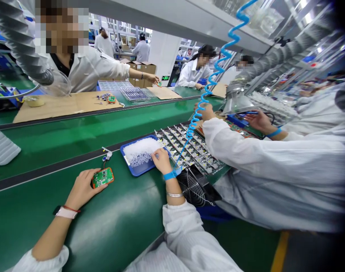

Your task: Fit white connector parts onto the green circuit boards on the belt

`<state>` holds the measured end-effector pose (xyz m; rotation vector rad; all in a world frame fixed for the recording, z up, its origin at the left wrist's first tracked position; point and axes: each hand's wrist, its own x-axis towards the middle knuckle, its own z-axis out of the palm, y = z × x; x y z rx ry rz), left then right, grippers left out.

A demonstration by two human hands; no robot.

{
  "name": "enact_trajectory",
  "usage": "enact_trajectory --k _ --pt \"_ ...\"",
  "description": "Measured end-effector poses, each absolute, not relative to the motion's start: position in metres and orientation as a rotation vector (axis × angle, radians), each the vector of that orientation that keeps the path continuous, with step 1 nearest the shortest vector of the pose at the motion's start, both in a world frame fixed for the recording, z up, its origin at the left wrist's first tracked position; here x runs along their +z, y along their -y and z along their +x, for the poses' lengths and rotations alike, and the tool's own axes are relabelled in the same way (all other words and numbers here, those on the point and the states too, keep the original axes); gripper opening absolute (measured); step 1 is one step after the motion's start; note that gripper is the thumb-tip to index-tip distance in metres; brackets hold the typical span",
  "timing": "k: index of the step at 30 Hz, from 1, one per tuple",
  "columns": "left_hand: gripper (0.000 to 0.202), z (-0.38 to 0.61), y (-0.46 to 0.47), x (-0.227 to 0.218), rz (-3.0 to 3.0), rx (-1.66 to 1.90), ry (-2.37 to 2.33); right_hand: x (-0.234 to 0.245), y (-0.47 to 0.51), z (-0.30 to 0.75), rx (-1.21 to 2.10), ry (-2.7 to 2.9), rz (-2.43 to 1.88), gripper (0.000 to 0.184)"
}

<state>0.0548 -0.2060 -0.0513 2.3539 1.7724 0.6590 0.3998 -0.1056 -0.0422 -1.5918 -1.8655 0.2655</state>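
The left hand is partly closed, pinching the near-left side of an orange-edged green circuit board between thumb and fingers; whether the board rests on the tabletop or is just lifted, I cannot tell. A small white connector piece lies at the board's 12 o'clock, with dark wires running toward it.

At the board's 2 o'clock, the right hand bends its fingers loosely over the right rim of a blue tray; whether they have hold of anything is hidden. White pellets heap toward the tray's far side, thinning to bare blue at its near edge.

Green surface spreads from the left hand round to the tray's 6 o'clock, giving both forearms room, down to the near edge by the person's clothing. A dark strip borders the work area just beyond the tray.

From the right hand, rows of small boards crowd 2 o'clock, a black fan sits close at 4, and a blue coiled cord rises toward 1 from the wrist strap. A co-worker's white sleeve bounds room farther toward 2 o'clock.
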Motion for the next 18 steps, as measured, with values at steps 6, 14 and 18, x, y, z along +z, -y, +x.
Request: enact_trajectory --k 6,14,18 --pt "0.064 0.053 0.216 -0.051 2.332 0.655 -1.787 -0.041 0.11 0.4 0.209 1.843 -1.797 0.009" --pt "0.063 0.053 0.217 -0.05 2.344 0.654 -1.78 -0.043 0.112 0.399 0.221 1.913 -1.85 0.008" --pt "0.063 0.057 0.219 -0.048 2.325 0.658 -1.784 -0.046 0.111 0.399 0.235 1.904 -1.866 0.011"
